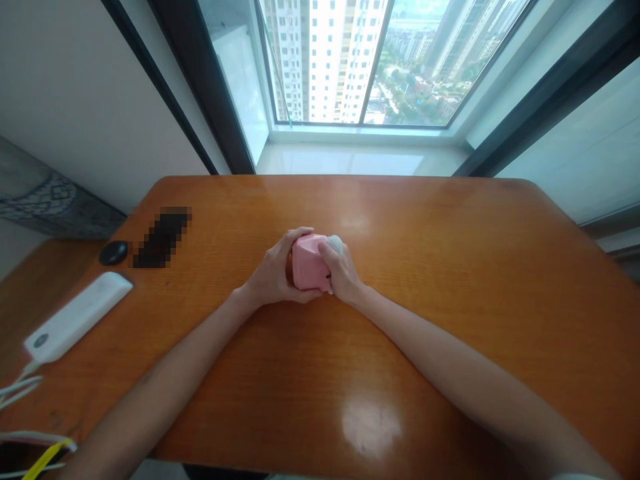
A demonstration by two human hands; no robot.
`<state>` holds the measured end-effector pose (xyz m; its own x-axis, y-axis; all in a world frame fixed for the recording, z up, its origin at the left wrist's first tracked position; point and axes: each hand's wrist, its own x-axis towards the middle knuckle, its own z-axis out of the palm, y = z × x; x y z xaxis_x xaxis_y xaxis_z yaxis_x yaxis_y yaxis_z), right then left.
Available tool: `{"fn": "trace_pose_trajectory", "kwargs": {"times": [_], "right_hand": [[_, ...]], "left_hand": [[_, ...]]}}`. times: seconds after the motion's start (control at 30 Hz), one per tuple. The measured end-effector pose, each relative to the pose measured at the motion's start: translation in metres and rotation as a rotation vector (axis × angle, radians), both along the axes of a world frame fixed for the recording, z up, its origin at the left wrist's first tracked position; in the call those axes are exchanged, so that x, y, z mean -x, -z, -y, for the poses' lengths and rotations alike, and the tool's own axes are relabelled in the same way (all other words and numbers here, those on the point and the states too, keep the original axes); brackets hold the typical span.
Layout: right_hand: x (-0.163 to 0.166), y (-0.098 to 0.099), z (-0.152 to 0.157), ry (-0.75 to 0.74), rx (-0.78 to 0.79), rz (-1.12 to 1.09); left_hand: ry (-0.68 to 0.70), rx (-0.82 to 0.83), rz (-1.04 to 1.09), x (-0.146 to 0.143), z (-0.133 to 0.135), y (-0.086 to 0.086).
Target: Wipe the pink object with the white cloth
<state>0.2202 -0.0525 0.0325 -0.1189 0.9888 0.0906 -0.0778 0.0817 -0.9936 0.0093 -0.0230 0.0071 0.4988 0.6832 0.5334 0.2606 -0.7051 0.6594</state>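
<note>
A small pink boxy object (309, 263) with rounded corners is held between my two hands above the middle of the table. My left hand (273, 270) wraps its left side, fingers along the far edge and thumb along the near edge. On the right side, my right hand (345, 273) grips it with the thumb pressed on its pink face. A pale grey rounded part (335, 244) shows at its upper right, beside the right thumb. There is a small dark spot near its lower right. What kind of thing it is I cannot make out, and my right fingers are mostly hidden.
On the brown wooden table (450, 267), a white power strip (80, 317) with white cables lies at the left. Behind it are a black mouse-like object (113, 253) and a blurred-out dark item (163, 238). A yellow cable (47, 459) shows lower left. A window (360, 60) stands beyond.
</note>
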Motion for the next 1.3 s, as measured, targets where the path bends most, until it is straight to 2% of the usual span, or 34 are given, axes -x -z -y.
{"fn": "trace_pose_trajectory", "kwargs": {"times": [0.07, 0.13, 0.3, 0.4, 0.53, 0.63, 0.7, 0.77, 0.83, 0.93, 1.03, 1.1, 1.2, 1.3], "right_hand": [[0.0, -0.003, 0.001, -0.003, 0.044, 0.019], [0.0, -0.007, 0.001, 0.009, 0.087, 0.011], [0.001, -0.012, 0.0, 0.042, 0.101, -0.028], [0.0, -0.007, 0.0, 0.05, 0.084, -0.03], [-0.002, 0.005, 0.002, 0.07, 0.007, -0.056], [-0.002, 0.007, 0.004, 0.033, -0.003, -0.057], [-0.001, 0.004, 0.005, 0.014, 0.056, -0.034], [0.0, 0.0, 0.004, 0.017, 0.125, -0.021], [0.0, -0.001, 0.002, 0.034, 0.16, -0.032], [-0.001, 0.002, -0.004, 0.026, 0.175, -0.059], [-0.001, 0.008, -0.007, 0.0, 0.174, -0.081], [0.0, 0.01, -0.007, 0.012, 0.17, -0.068], [0.001, 0.013, -0.004, 0.063, 0.106, -0.043], [0.0, 0.013, 0.0, 0.082, -0.003, -0.045]], "left_hand": [[0.02, 0.133, -0.002, 0.001, -0.001, 0.003], [0.034, 0.141, -0.005, 0.002, -0.003, 0.006], [0.065, -0.199, -0.12, 0.008, -0.008, 0.007], [0.046, -0.279, -0.139, 0.006, -0.006, 0.003], [0.024, -0.235, -0.04, 0.001, 0.0, 0.0], [0.039, -0.047, 0.025, -0.001, 0.001, 0.003], [0.039, 0.121, 0.03, 0.0, 0.0, 0.007], [0.037, 0.193, 0.02, 0.0, -0.002, 0.011], [0.046, 0.119, 0.013, -0.001, -0.003, 0.013], [0.081, -0.103, -0.027, 0.0, -0.005, 0.016], [0.045, -0.228, -0.14, 0.004, -0.006, 0.017], [0.012, -0.254, -0.176, 0.006, -0.006, 0.015], [0.014, -0.232, -0.105, 0.005, -0.003, 0.01], [0.034, -0.081, -0.011, 0.003, 0.0, 0.007]]}}
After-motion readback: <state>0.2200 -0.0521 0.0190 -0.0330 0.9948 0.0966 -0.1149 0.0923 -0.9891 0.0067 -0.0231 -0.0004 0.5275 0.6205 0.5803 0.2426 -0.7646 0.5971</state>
